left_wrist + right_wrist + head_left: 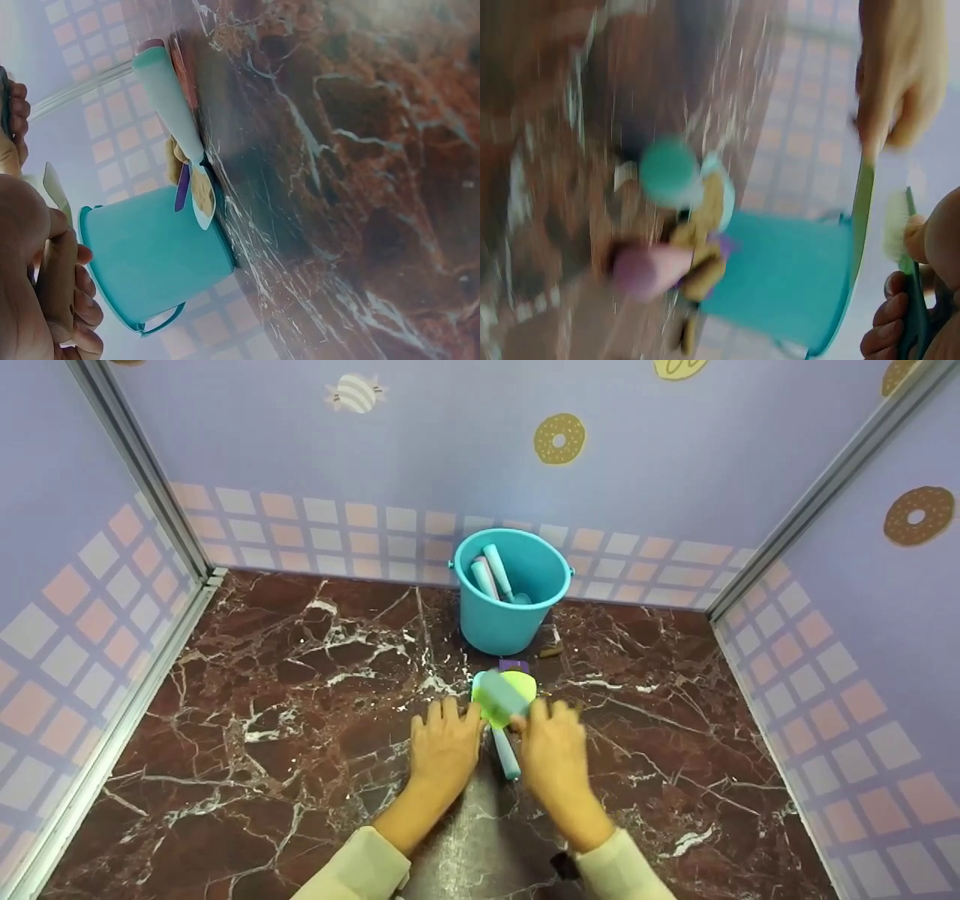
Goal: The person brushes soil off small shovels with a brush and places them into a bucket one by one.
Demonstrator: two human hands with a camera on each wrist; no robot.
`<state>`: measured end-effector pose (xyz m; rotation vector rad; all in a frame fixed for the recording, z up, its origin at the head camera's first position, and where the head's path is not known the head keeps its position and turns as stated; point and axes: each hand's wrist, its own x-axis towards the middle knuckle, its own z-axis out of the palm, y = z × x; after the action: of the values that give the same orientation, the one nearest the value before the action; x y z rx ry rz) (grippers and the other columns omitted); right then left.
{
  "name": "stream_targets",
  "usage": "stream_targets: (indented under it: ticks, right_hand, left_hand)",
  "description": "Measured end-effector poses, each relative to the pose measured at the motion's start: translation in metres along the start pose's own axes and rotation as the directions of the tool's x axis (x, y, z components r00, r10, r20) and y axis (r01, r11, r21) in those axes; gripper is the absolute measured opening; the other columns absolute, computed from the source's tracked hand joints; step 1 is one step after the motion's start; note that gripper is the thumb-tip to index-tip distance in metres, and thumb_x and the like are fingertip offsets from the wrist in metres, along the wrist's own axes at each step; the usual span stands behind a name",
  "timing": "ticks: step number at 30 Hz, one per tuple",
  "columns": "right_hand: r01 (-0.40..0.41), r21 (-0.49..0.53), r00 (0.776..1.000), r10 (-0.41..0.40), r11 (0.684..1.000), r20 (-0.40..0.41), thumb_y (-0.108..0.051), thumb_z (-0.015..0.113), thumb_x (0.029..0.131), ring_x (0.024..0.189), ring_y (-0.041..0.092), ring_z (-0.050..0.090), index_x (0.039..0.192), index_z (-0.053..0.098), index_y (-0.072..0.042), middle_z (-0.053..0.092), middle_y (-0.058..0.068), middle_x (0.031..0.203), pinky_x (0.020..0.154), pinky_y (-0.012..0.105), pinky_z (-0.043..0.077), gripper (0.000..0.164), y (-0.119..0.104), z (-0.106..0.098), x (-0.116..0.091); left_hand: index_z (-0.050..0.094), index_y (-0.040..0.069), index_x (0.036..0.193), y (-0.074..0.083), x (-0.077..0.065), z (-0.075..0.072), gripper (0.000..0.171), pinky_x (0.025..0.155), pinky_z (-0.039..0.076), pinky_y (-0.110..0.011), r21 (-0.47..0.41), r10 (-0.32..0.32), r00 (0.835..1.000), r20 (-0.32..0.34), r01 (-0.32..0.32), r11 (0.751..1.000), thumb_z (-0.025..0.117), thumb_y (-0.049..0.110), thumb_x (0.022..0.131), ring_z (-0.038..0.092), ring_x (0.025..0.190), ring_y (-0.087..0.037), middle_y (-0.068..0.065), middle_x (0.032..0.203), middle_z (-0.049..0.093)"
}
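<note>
Red-brown marble worktop (262, 720) is carrying everything, and on it the left hand (444, 742) is lying with its fingers straight and relaxed, fingertips touching the near edge of a lime-green plastic toy plate (516, 690), seemingly to steady it. Just right of that hand a teal plastic toy tool with a long handle (504, 712) is crossing the plate, and the right hand (553, 750), blurred, is pinching the plate's other edge. Behind them, against the wall, a teal plastic bucket (510, 589) is holding further teal handles upright.
</note>
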<state>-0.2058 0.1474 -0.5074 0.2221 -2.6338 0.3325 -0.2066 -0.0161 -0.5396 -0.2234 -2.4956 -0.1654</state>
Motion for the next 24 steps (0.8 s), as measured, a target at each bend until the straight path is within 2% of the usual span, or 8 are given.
stream_targets:
  ticks: [4, 6, 10, 14, 21, 24]
  right_hand:
    - [0.061, -0.004, 0.998, -0.061, 0.998, -0.005, -0.040, 0.065, 0.096, 0.071, 0.037, 0.056, 0.088, 0.054, -0.004, 0.051, 0.015, 0.078, 0.059, 0.050, 0.045, 0.039, -0.006, 0.005, -0.008]
    - [0.045, -0.019, 0.999, -0.046, 0.999, -0.006, -0.040, 0.066, 0.095, 0.072, 0.036, 0.056, 0.090, 0.055, -0.004, 0.052, 0.015, 0.078, 0.059, 0.048, 0.045, 0.038, -0.001, 0.008, -0.006]
    - [-0.034, -0.041, 0.999, 0.034, 0.999, -0.013, -0.039, 0.068, 0.095, 0.072, 0.036, 0.055, 0.094, 0.058, -0.003, 0.054, 0.017, 0.080, 0.061, 0.046, 0.045, 0.037, 0.017, 0.010, 0.003]
    - [-0.091, -0.071, 0.995, 0.087, 0.993, -0.050, -0.038, 0.067, 0.094, 0.074, 0.040, 0.055, 0.094, 0.057, -0.002, 0.053, 0.020, 0.081, 0.062, 0.051, 0.045, 0.038, 0.033, 0.009, 0.010]
    - [-0.094, -0.057, 0.992, 0.089, 0.994, -0.085, -0.037, 0.067, 0.092, 0.077, 0.044, 0.055, 0.094, 0.056, -0.001, 0.052, 0.023, 0.083, 0.064, 0.055, 0.045, 0.038, 0.038, 0.009, 0.014]
    - [-0.086, -0.054, 0.993, 0.081, 0.995, -0.082, -0.035, 0.069, 0.092, 0.078, 0.043, 0.055, 0.094, 0.056, -0.001, 0.052, 0.022, 0.084, 0.064, 0.055, 0.044, 0.037, 0.036, 0.009, 0.012]
  left_hand:
    - [0.067, 0.015, 0.104, -0.001, 0.000, -0.001, 0.029, 0.059, 0.046, -0.040, 0.013, 0.006, 1.000, -0.016, -0.006, 1.000, 0.071, 0.041, 0.091, 0.060, 0.079, -0.028, -0.012, 0.091, 0.063]
    - [0.067, 0.015, 0.104, -0.002, -0.001, -0.001, 0.030, 0.059, 0.045, -0.040, 0.017, 0.011, 1.000, -0.017, -0.011, 1.000, 0.071, 0.042, 0.091, 0.060, 0.078, -0.028, -0.011, 0.090, 0.062]
    - [0.066, 0.014, 0.103, -0.004, -0.006, 0.000, 0.032, 0.058, 0.043, -0.038, 0.025, 0.018, 1.000, -0.014, -0.018, 1.000, 0.073, 0.043, 0.090, 0.058, 0.077, -0.027, -0.010, 0.088, 0.060]
    - [0.065, 0.015, 0.101, -0.006, -0.010, 0.001, 0.032, 0.057, 0.042, -0.039, 0.022, 0.022, 1.000, -0.013, -0.021, 1.000, 0.074, 0.043, 0.089, 0.057, 0.075, -0.028, -0.011, 0.086, 0.059]
    - [0.065, 0.017, 0.102, -0.010, -0.010, 0.002, 0.029, 0.058, 0.043, -0.038, 0.009, 0.015, 1.000, -0.015, -0.015, 1.000, 0.070, 0.043, 0.092, 0.058, 0.076, -0.027, -0.011, 0.087, 0.061]
    - [0.066, 0.017, 0.103, -0.014, -0.009, 0.003, 0.028, 0.058, 0.044, -0.039, 0.013, 0.008, 1.000, 0.015, -0.008, 1.000, 0.069, 0.042, 0.093, 0.058, 0.076, -0.028, -0.012, 0.087, 0.061]
